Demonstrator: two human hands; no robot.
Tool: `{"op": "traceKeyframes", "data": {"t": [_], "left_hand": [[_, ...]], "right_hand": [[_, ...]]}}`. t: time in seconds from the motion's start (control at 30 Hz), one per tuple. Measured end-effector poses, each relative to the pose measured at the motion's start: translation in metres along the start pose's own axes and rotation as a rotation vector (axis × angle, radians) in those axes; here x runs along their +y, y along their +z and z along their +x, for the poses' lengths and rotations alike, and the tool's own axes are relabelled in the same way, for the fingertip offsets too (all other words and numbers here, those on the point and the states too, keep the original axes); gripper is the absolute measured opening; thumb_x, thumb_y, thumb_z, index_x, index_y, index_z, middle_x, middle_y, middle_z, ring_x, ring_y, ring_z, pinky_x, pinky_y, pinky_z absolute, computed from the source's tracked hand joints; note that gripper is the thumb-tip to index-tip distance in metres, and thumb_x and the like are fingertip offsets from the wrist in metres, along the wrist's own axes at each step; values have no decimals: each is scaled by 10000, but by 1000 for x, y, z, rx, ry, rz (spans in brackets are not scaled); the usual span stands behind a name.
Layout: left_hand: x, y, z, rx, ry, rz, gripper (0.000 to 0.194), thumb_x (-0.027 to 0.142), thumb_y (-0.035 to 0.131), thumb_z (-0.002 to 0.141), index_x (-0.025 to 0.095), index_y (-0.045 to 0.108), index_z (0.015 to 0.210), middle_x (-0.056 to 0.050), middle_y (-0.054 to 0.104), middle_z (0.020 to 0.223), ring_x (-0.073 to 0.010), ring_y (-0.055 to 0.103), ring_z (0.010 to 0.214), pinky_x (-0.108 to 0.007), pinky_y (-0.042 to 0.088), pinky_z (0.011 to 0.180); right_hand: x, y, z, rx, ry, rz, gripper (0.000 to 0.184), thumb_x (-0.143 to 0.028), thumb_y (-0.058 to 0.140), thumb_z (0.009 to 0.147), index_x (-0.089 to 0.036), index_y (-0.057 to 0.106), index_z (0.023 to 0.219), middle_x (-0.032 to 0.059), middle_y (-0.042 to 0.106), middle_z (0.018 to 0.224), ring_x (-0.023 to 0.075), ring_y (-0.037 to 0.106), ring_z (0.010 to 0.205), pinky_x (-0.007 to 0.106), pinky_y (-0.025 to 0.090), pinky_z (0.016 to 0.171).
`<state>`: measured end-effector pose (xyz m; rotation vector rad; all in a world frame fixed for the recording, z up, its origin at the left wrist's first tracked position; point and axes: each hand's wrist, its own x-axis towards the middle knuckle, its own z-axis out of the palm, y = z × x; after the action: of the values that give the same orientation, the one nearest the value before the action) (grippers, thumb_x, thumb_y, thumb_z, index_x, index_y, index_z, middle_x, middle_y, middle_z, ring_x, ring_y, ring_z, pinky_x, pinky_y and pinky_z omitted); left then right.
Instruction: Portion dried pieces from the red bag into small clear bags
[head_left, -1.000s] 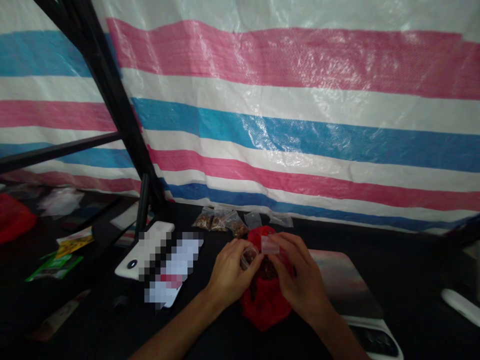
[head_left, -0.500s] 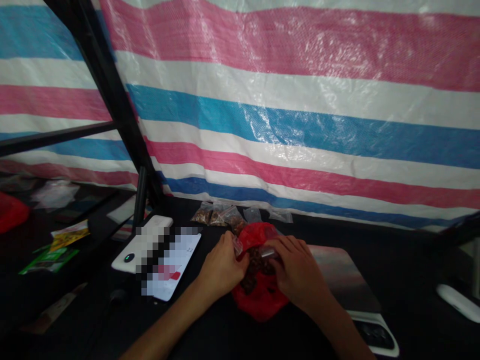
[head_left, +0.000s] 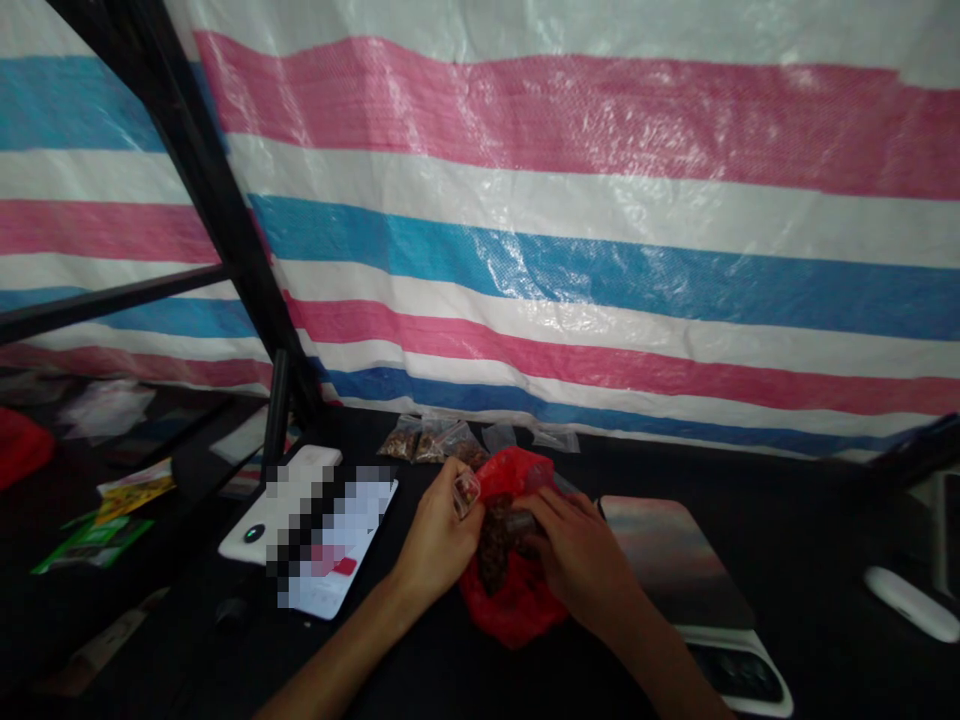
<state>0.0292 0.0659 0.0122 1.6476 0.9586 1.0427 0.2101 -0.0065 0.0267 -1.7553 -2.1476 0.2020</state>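
An opened red plastic bag (head_left: 517,612) sits on the dark table, with small brown pieces (head_left: 493,550) inside it. My left hand (head_left: 436,532) is closed at the bag's left edge, pinching a small clear plastic bag (head_left: 466,488) whose mouth faces up. Over the red bag, my right hand (head_left: 574,545) grips a small shiny cylindrical container (head_left: 520,522), low among the brown pieces. Its far end is hidden by the fingers. Behind the hands lie several small clear bags filled with brown bits (head_left: 403,440), beside flat clear bags (head_left: 499,436).
Left of my arm are a white device (head_left: 300,480) and a phone with a lit screen (head_left: 330,570). A flat grey panel (head_left: 671,555) and a white-edged device (head_left: 780,690) lie to the right. A black frame post (head_left: 217,200) and striped sheeting (head_left: 600,240) stand behind.
My right hand has lowered the shiny container leftward into the brown pieces. My left hand has turned, bringing the small clear bag's mouth more into view. The whole view has shifted slightly.
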Motion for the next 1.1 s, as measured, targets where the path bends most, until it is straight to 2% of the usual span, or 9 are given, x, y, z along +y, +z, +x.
{"op": "traceKeyframes", "data": {"t": [0.1,0.27,0.47,0.67,0.77,0.87,0.97,1.1], "left_hand": [[-2,2,1,-5,-36,-118,104,145,537,805,219,475,844,39,553,748,-134,547,680,-243,450,631],[-7,5,2,53,-68,-243,104,170,549,775,214,464,816,43,553,748,-119,554,687,-242,476,666],[-10,8,3,162,-73,-211,133,195,553,749,225,428,782,66,490,707,-102,507,637,-221,447,623],[-17,13,2,231,-18,-146,124,203,527,782,237,409,799,68,462,697,-112,492,629,-233,436,618],[-20,14,2,273,-30,-101,111,191,524,798,233,424,821,64,470,706,-115,483,628,-240,434,619],[-20,13,2,261,-52,-103,129,180,536,805,228,434,867,61,501,731,-116,496,636,-241,437,622],[-17,11,4,247,-37,-65,143,195,569,814,226,439,866,65,485,723,-115,478,626,-235,418,608],[-12,5,6,248,35,70,103,231,587,844,214,485,840,50,477,744,-127,491,670,-247,417,647]], "right_hand": [[-1,5,1,5,-21,14,438,-28,572,857,-256,639,1225,47,714,1209,249,641,1060,403,387,915],[-7,3,0,-5,-43,59,394,-26,556,861,-255,659,1165,30,738,1141,241,628,1059,387,372,890],[-13,-1,0,-33,-168,89,433,43,536,796,-261,648,1082,-6,734,1152,202,616,1059,357,364,906],[-15,2,-2,-73,-207,128,376,-3,547,850,-264,658,1097,-1,740,1091,199,616,1014,357,372,913],[-20,1,-4,-102,-189,209,343,-30,570,859,-261,667,1093,4,741,1054,201,615,1012,355,383,915],[-26,1,-5,-108,-147,284,378,-17,581,839,-252,673,1121,17,735,1059,207,616,1015,364,395,931],[-26,4,-5,-59,-74,341,379,-18,571,849,-245,676,1134,33,725,1042,214,623,1001,367,431,911],[-14,7,-3,55,4,406,284,-124,567,908,-239,671,1146,65,727,1058,246,654,984,408,491,893]]}}
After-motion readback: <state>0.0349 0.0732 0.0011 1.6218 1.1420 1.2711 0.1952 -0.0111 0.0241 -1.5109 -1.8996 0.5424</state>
